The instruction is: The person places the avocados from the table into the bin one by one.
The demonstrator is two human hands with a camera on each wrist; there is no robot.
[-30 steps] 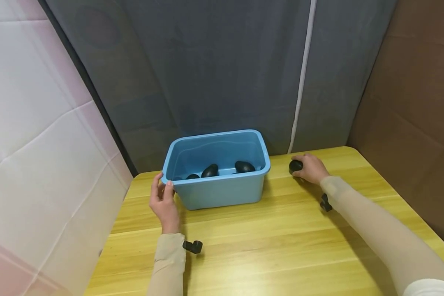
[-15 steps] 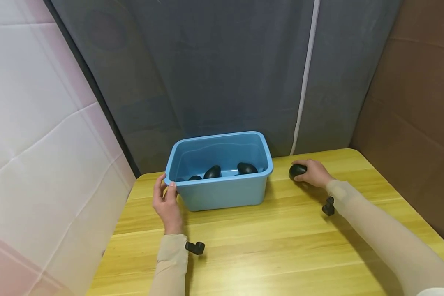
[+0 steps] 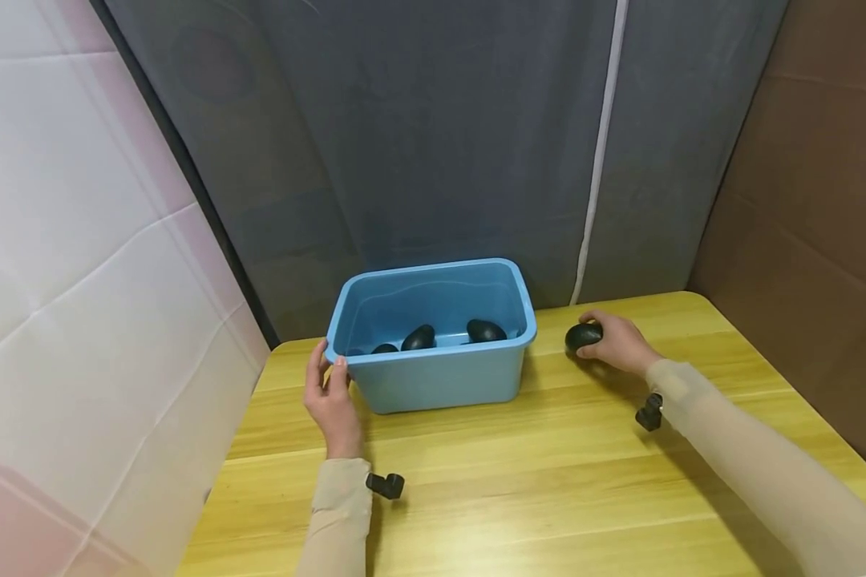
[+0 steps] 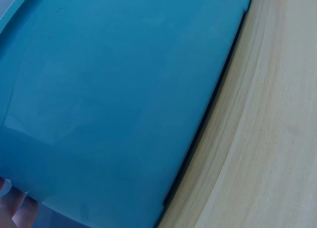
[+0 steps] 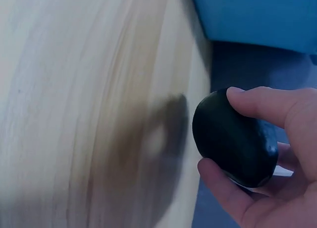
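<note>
Stone (image 5: pixel 235 137), smooth, glossy black and egg-shaped, sits pinched in the right hand (image 3: pixel 617 343).

Both sleeved arms extend forward, the left hand (image 3: pixel 329 398) upright with thumb and fingers curled at a bin corner, the right hand (image 3: pixel 616 343) lying farther right with thumb and fingers (image 5: pixel 267 106) wrapped around a stone, palm turned inward.

black stone (image 3: pixel 581 336) | smooth, oval | right of blue tub (image 3: pixel 440 377) | on table
</note>
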